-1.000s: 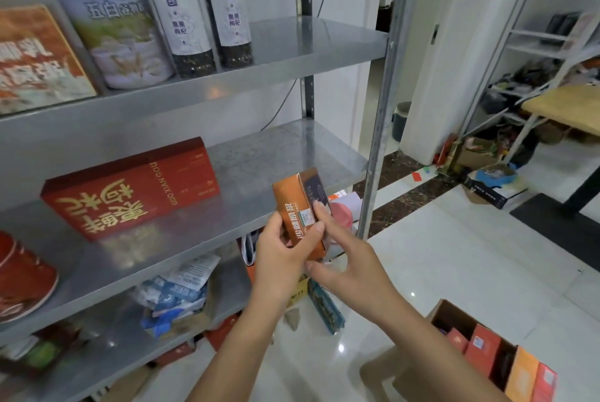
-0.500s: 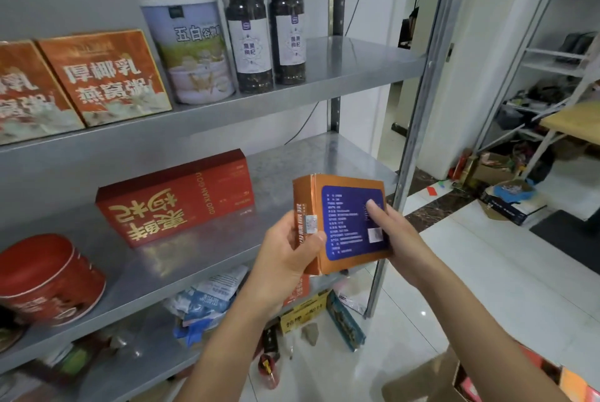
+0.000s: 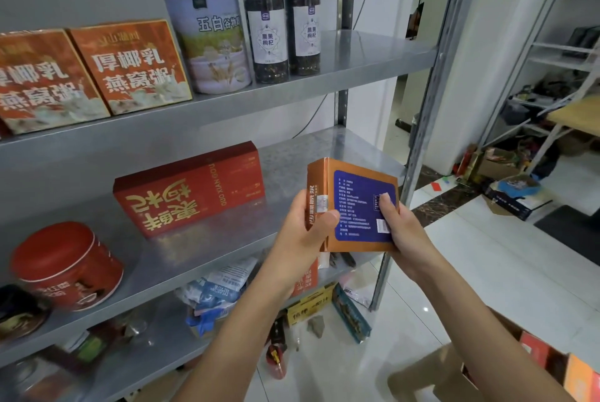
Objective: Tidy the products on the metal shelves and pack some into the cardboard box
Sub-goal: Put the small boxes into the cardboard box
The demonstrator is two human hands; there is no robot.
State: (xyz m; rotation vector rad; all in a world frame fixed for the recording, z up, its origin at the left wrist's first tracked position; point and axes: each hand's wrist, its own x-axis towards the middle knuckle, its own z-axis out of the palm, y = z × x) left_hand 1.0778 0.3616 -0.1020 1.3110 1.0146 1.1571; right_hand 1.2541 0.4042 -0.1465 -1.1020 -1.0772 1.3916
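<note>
I hold an orange box with a blue label panel [image 3: 355, 203] in front of the middle metal shelf [image 3: 227, 239]. My left hand [image 3: 302, 236] grips its left edge, thumb on the front. My right hand [image 3: 402, 229] grips its right side, thumb over the blue panel. The cardboard box [image 3: 438, 375] stands on the floor at the lower right with several orange and red packs in it; my right forearm covers part of it.
A long red box [image 3: 191, 189] and a red tin [image 3: 65, 265] sit on the middle shelf. The upper shelf [image 3: 357, 63] carries two orange boxes, a white canister [image 3: 211, 41] and two dark jars [image 3: 282, 24]. Loose packets lie on the lowest shelf and floor.
The orange box has been turned from edge-on to showing its blue panel and raised towards the middle shelf. My view has lifted, so the cardboard box has slid to the frame's corner.
</note>
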